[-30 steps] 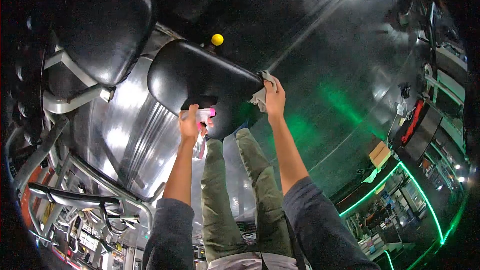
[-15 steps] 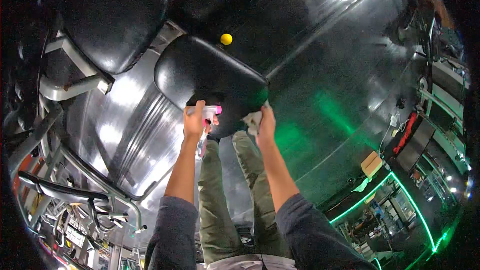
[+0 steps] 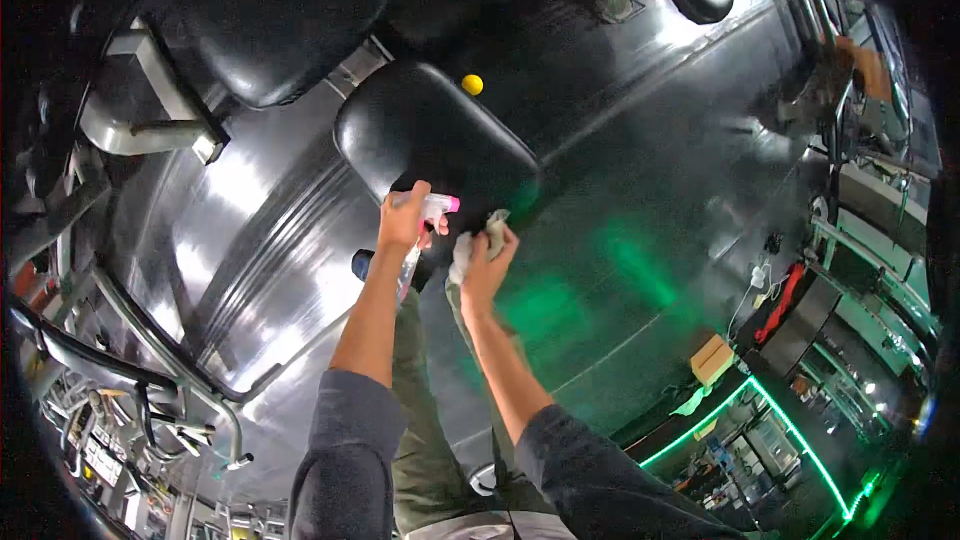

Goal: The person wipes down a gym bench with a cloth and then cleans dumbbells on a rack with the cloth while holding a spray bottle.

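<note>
A: Item one?
B: Spray bottle: white trigger head, pink nozzle, clear body partly hidden. Gripped by the left hand, over the near edge of the black pad.

A: Item two?
B: Cloth: pale, crumpled, pinched in the fingers of the right hand, just beside the bottle. Whether it touches the pad, cannot tell.

A: The pad?
B: Smooth, rounded corners, glossy highlights, green tint at one end. Yellow knob beside its far edge; larger black pad to the upper left.

A: Room?
B: Dark, shiny floor with green reflections; grey metal frames; cardboard box; green light strip, lower right.
</note>
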Action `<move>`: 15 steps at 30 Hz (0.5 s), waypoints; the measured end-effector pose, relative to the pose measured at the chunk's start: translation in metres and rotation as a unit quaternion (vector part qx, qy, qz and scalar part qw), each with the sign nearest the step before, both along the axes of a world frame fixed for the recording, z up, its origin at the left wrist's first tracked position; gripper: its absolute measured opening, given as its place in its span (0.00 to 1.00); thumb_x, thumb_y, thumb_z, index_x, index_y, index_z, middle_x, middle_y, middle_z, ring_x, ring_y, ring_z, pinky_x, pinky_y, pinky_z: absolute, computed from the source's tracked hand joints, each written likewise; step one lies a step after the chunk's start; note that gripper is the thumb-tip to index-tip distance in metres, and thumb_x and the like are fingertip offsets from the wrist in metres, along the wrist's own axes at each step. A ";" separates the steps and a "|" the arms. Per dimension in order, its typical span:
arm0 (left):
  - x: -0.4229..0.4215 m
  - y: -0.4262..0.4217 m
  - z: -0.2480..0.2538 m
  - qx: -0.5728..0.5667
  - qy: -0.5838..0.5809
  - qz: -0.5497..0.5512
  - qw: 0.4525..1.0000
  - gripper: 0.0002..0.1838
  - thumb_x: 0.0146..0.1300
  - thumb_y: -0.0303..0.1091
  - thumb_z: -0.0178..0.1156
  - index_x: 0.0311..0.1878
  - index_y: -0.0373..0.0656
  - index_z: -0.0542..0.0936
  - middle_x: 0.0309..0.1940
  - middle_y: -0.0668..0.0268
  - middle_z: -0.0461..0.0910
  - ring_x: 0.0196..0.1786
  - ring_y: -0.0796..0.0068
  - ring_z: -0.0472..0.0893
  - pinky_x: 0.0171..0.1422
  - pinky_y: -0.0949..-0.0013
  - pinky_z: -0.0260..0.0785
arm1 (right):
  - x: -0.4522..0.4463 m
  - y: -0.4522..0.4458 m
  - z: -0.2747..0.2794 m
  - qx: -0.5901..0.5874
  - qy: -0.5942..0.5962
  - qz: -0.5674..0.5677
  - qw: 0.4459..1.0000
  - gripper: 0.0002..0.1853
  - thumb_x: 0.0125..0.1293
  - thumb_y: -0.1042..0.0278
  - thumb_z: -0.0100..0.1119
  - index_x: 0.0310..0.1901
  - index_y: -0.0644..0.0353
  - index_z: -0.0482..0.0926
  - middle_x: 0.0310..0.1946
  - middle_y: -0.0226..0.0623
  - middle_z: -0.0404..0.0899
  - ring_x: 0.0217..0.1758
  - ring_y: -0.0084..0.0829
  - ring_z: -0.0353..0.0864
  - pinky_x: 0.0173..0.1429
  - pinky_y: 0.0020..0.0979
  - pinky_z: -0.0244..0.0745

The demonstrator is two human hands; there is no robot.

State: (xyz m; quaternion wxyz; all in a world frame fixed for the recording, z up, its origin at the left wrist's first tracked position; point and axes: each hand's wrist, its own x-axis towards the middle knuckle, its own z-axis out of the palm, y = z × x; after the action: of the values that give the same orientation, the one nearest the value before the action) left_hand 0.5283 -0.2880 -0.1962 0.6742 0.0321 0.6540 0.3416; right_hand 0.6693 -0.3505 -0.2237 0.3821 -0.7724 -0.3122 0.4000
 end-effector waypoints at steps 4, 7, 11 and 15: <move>-0.007 -0.018 0.023 0.077 -0.020 0.014 0.997 0.27 0.66 0.52 0.50 0.34 0.34 0.83 0.19 0.61 0.80 0.12 0.76 0.71 0.17 0.73 0.62 | 0.011 -0.016 0.032 -0.068 0.157 0.102 0.980 0.15 0.67 0.66 0.56 0.53 0.60 0.72 0.44 0.33 0.75 0.47 0.26 0.72 0.54 0.29 0.66; -0.018 -0.048 0.049 0.125 -0.018 0.089 0.988 0.29 0.66 0.53 0.49 0.32 0.33 0.83 0.19 0.61 0.79 0.12 0.76 0.71 0.17 0.73 0.62 | 0.011 -0.008 0.073 -0.086 0.183 0.144 0.969 0.14 0.68 0.64 0.56 0.52 0.59 0.72 0.43 0.29 0.75 0.46 0.21 0.71 0.51 0.25 0.66; -0.048 -0.088 0.093 0.142 -0.016 0.149 0.979 0.33 0.68 0.61 0.44 0.36 0.35 0.81 0.23 0.60 0.80 0.18 0.76 0.73 0.20 0.74 0.63 | 0.006 0.003 0.121 -0.115 0.186 0.175 0.960 0.21 0.69 0.58 0.58 0.58 0.60 0.70 0.51 0.32 0.74 0.54 0.23 0.71 0.58 0.25 0.64; -0.081 -0.118 0.175 0.182 0.018 0.251 0.951 0.35 0.68 0.63 0.42 0.42 0.35 0.79 0.27 0.56 0.82 0.17 0.76 0.72 0.21 0.72 0.63 | -0.024 0.009 0.176 -0.108 0.233 0.157 0.954 0.33 0.68 0.52 0.59 0.67 0.65 0.63 0.61 0.38 0.70 0.63 0.28 0.67 0.66 0.28 0.60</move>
State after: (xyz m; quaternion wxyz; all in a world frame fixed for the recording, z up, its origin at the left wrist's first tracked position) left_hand 0.4471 -0.4064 -0.0215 0.5379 -0.0046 0.5794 0.6123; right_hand 0.6450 -0.3414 -0.0473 0.2904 -0.6359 -0.2867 0.6550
